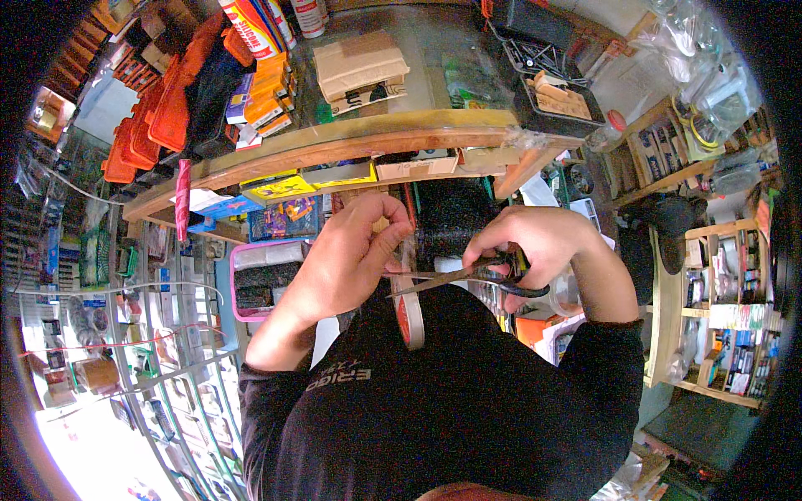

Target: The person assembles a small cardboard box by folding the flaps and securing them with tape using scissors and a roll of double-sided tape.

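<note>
Cardboard (359, 67) tops the counter (376, 134) beyond left hand (352, 252) pinching tape (408, 317), right hand (545, 242) clamping scissors (455, 275).

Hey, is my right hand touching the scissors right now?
Touching. The head view shows your right hand gripping the scissors by their dark handles.

Glass-topped counter (443, 82) with a lot on it

So the top's glass with a chunky wooden front edge (334, 144). Left end is crammed with orange bins (174, 104), then there's a pile of small orange boxes (271, 90) next to them. Folded brown cardboard (359, 67) lies around the middle, a white container (309, 18) stands further back, and a black tray (572, 123) takes the right corner.
</note>
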A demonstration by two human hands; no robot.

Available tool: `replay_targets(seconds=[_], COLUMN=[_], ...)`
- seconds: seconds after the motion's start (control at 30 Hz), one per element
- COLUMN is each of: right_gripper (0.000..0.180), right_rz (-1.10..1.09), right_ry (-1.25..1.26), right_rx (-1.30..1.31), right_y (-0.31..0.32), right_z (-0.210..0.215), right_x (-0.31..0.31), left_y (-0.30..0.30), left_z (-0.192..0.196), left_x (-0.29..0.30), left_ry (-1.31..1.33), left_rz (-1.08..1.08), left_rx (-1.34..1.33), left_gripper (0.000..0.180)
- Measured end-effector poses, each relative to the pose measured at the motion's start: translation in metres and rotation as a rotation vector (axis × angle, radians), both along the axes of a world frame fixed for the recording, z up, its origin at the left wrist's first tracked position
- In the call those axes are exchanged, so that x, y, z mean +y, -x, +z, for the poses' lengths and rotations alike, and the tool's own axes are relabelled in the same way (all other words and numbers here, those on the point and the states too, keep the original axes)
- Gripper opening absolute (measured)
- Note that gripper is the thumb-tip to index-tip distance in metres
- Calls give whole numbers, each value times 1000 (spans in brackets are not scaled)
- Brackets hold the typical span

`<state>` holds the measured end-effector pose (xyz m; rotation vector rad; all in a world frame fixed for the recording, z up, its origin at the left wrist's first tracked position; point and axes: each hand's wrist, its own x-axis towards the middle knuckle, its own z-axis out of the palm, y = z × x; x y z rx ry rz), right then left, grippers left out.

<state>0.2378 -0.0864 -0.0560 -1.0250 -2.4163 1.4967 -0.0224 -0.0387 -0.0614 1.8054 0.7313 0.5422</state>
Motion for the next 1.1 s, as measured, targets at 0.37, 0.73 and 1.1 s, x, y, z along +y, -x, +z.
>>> replay_targets(seconds=[0.37, 0.73, 1.1], right_gripper=[53, 60, 59], right_rz=[70, 125, 98], right_ry=[88, 51, 73], right_rx=[-5, 71, 88], right_y=[10, 5, 0], right_z=[2, -11, -11], right_x=[17, 24, 24], left_y=[2, 0, 0], left_z=[1, 6, 9], left_x=[3, 4, 10], left_ry=[34, 196, 111], left_rz=[21, 29, -97], left_rx=[-2, 35, 71], left_gripper=[8, 8, 8])
